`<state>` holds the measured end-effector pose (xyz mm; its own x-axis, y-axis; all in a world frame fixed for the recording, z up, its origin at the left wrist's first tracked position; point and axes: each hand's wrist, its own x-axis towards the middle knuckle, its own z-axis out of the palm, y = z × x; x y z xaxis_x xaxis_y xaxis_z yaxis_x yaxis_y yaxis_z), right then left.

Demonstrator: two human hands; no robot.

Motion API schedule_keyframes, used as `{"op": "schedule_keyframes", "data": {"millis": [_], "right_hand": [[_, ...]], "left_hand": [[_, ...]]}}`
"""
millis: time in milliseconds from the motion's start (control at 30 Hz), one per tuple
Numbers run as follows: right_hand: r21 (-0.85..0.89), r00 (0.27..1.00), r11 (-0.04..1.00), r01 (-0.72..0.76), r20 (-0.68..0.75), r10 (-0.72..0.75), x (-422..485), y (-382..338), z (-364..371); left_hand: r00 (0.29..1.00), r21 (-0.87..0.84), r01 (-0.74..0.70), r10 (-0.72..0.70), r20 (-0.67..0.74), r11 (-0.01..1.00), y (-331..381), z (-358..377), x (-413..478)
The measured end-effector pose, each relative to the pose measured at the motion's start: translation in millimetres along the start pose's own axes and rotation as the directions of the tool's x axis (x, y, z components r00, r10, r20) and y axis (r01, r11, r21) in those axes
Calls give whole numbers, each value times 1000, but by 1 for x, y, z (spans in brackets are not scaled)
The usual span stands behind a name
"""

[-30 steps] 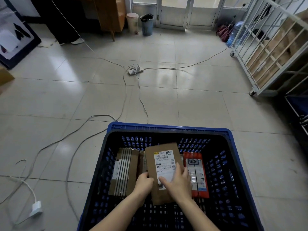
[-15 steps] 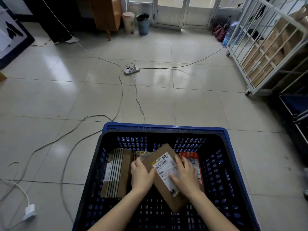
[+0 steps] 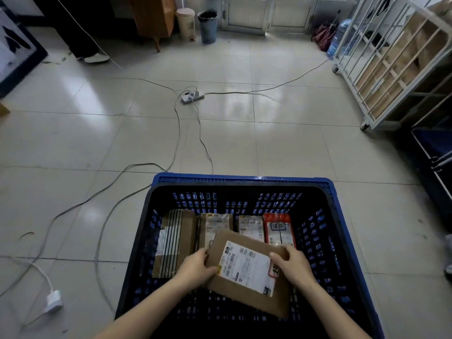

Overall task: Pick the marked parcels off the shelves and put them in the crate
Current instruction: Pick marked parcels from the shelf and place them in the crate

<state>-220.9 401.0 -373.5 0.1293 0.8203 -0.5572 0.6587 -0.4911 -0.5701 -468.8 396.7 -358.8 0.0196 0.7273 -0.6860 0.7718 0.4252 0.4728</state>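
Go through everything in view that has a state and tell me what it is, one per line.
Left hand: grips the flat parcel's left edge.
Right hand: grips its right edge.
Flat parcel: label up, askew, held inside the crate.
Crate: on the floor, several parcels inside.
Red parcel: lying flat, label up.
Power strip: plug in it.

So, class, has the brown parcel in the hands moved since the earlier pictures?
Yes. The brown parcel has turned crosswise and slid toward the near side of the crate, away from the red parcel.
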Motion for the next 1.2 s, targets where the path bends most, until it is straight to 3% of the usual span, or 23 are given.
{"op": "schedule_keyframes", "data": {"millis": [167,300,700,900,1067,1200], "right_hand": [[-193,985,975,108,152,-79,2,-22,14],[-201,965,979,46,263,9,0,-13,41],[-284,989,959,-20,136,61,1,16,79],[-383,993,917,112,8,-118,-1,-18,84],[-293,933,889,352,191,-306,-5,-76,124],[-385,841,749,539,304,-448,-13,-104,165]], "left_hand": [[969,-116,154,-128,210,981,-33,16,-27],[978,-22,178,-174,119,984,-47,20,-26],[969,-97,204,-187,160,974,-53,41,-6],[986,-121,136,-146,-76,983,-50,22,-8],[948,-169,93,-140,-287,981,-53,1,-12],[918,-184,137,-195,-344,973,-64,-7,-15]]}}
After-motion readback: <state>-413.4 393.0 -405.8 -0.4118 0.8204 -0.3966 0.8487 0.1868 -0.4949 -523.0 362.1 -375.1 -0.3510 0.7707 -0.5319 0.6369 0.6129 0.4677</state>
